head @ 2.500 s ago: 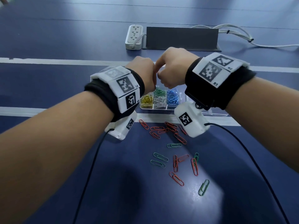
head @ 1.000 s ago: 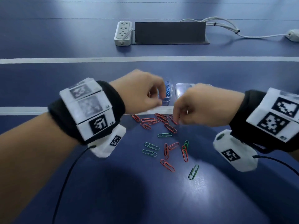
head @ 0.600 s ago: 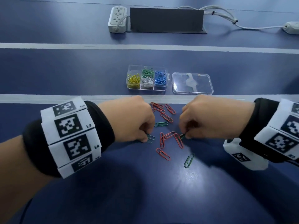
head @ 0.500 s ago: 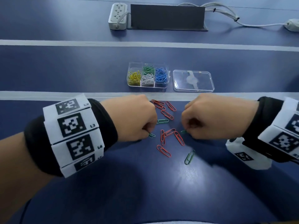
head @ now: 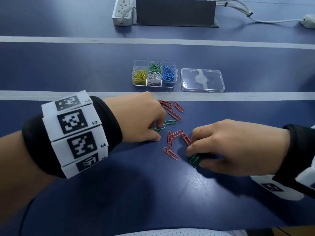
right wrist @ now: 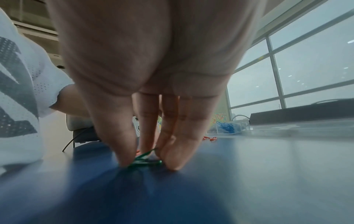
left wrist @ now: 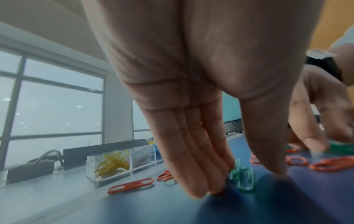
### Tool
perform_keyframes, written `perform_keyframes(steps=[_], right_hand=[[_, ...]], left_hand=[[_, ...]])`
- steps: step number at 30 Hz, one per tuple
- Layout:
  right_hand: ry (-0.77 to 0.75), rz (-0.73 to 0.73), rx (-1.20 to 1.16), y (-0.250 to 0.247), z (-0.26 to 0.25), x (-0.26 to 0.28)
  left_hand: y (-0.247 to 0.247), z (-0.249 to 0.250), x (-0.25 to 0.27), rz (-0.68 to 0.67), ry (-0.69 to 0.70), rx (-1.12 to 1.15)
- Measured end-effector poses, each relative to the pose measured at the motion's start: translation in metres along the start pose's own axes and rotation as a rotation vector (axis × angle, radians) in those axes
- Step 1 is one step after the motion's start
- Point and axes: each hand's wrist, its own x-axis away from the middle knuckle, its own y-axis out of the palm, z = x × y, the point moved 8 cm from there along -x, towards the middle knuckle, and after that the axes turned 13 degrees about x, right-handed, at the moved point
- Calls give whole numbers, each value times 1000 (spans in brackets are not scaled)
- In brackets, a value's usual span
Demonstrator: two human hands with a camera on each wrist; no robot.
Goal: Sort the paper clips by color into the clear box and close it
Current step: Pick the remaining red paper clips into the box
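The clear box (head: 170,87) stands open at the back with yellow, white, green and blue clips in separate compartments; its lid (head: 202,80) lies to the right. Red paper clips (head: 173,114) and one loose green clip (head: 170,122) are scattered on the blue table. My left hand (head: 158,132) is down among them, pinching green clips (left wrist: 242,177) between fingers and thumb. My right hand (head: 194,159) is nearer to me and pinches other green clips (right wrist: 145,159) against the table. The left wrist view shows the box's yellow end (left wrist: 90,168).
A white power strip (head: 122,11), a dark upright panel (head: 175,12) and white cables (head: 255,19) lie at the back of the table. Two pale tape lines cross the table, one just in front of the box.
Both hands came back from the box to the loose clips. The left hand gathered green clips at the left; the right hand moved nearer to me onto the front green clip.
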Motion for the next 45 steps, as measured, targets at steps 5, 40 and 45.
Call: perform_keyframes(steps=[5,40,45], right_hand=[[-18,-64,25,4,0,-4],[224,-23,286,-35,13,-73],[353,138,40,-62,46,-76]], left_hand=[[0,1,-3,-39,-37,-52],[-105,-61,-74,395,-202,63],[-104,-67,-77,414,-203,76]])
